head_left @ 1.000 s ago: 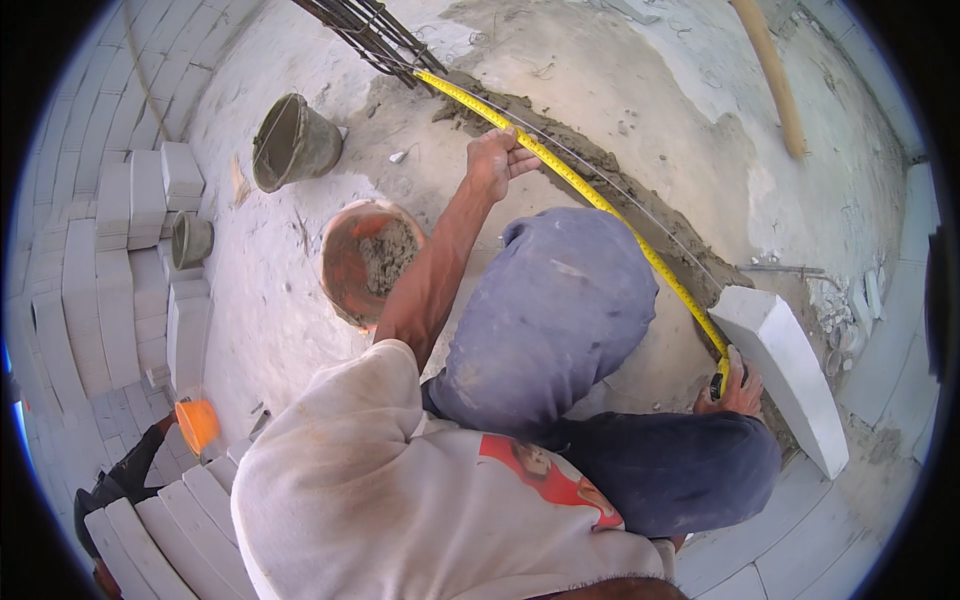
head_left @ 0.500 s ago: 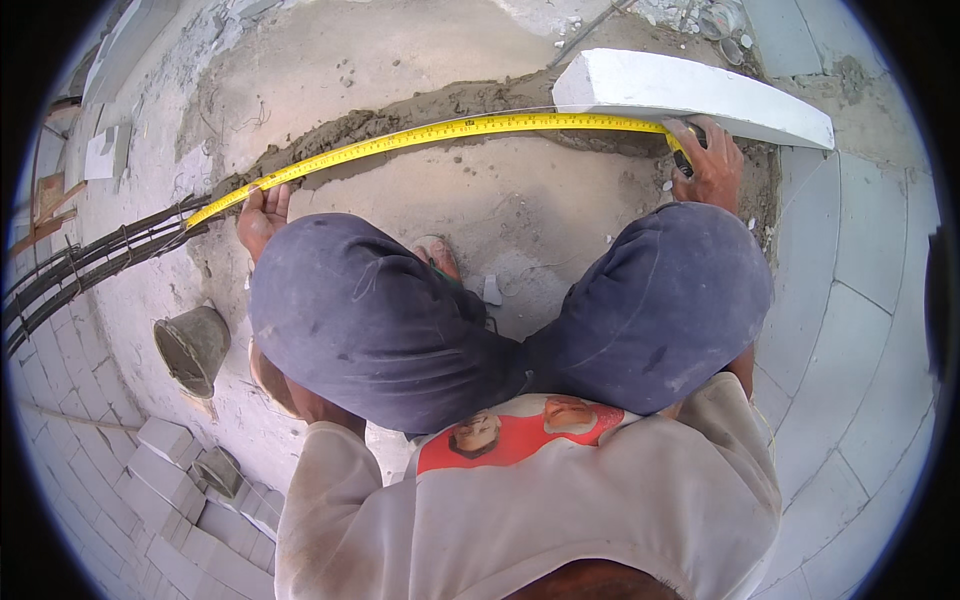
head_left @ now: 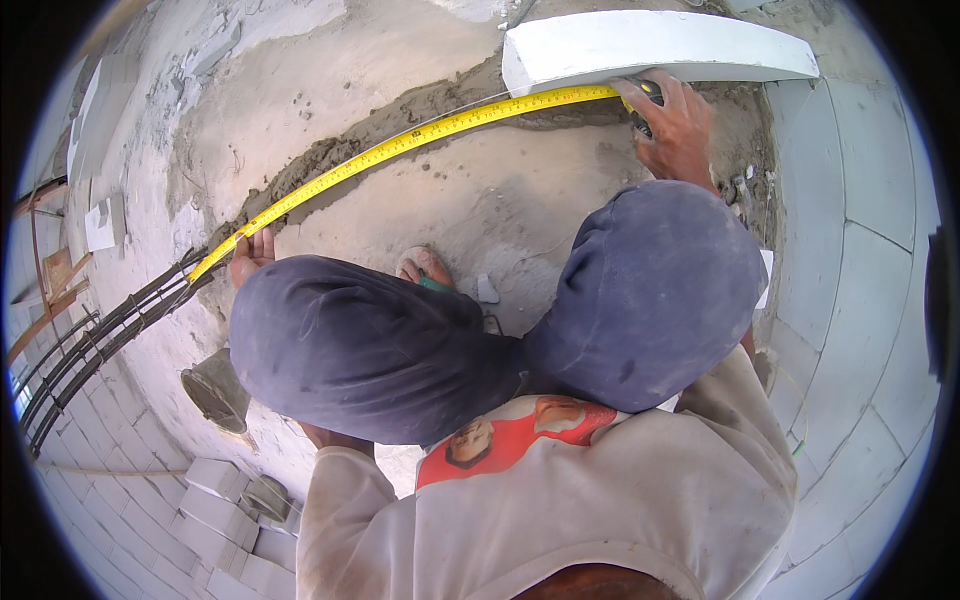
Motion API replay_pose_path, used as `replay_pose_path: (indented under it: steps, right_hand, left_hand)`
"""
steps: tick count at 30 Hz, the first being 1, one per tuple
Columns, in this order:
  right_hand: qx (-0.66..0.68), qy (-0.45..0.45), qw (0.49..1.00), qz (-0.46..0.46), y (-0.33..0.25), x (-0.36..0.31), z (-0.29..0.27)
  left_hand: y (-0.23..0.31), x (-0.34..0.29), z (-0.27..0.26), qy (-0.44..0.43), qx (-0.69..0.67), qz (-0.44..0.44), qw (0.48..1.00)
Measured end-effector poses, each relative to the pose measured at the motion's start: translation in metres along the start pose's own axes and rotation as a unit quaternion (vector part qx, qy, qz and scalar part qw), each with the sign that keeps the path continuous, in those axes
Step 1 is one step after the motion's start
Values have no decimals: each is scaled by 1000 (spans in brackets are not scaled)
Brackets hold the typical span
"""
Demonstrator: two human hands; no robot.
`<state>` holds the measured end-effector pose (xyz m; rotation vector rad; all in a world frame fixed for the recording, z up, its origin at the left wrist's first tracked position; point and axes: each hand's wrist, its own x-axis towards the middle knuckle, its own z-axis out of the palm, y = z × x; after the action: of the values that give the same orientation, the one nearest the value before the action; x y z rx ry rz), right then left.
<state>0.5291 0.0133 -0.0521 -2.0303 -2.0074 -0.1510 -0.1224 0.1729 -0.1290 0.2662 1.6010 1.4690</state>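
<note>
A yellow tape measure (head_left: 417,138) is pulled out in a long curve over a strip of wet mortar (head_left: 395,112). My right hand (head_left: 676,125) grips its dark and yellow case against the near side of a white block (head_left: 655,45). At the other end, my left hand (head_left: 253,254) pinches the blade's edge between thumb and fingers, just in front of my left knee. The blade's tip lies over a bundle of tied steel bars (head_left: 110,335). Part of the case is hidden under my right fingers.
A mortar-stained bucket (head_left: 217,390) stands beside my left knee, with a second bucket (head_left: 268,497) farther back near stacked white blocks (head_left: 218,515). A block wall (head_left: 850,290) runs along the right. A thin string (head_left: 470,107) crosses above the mortar.
The right hand and tape case have shifted slightly left and farther away in the picture, along with the white block as the view turned. Both hands keep their hold on the tape.
</note>
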Motion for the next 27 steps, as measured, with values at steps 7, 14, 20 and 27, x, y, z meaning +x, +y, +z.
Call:
replay_pose_path:
  steps: [7, 14, 20, 27]
  right_hand:
    - [1, 2, 1000, 3, -3, 1, -2]
    - [0, 10, 1000, -7, -2, 1, -3]
    - [16, -6, 1000, -9, 3, 3, -5]
    - [-14, -17, 1000, 4, 7, 0, 0]
  left_hand:
    - [-2, 10, -3, 2, 5, 0, 1000]
    - [-4, 37, -19, -8, 7, -49, 999]
    - [-8, 40, -23, -5, 1, -73, 997]
    - [-17, 24, -23, -45, -7, -32, 998]
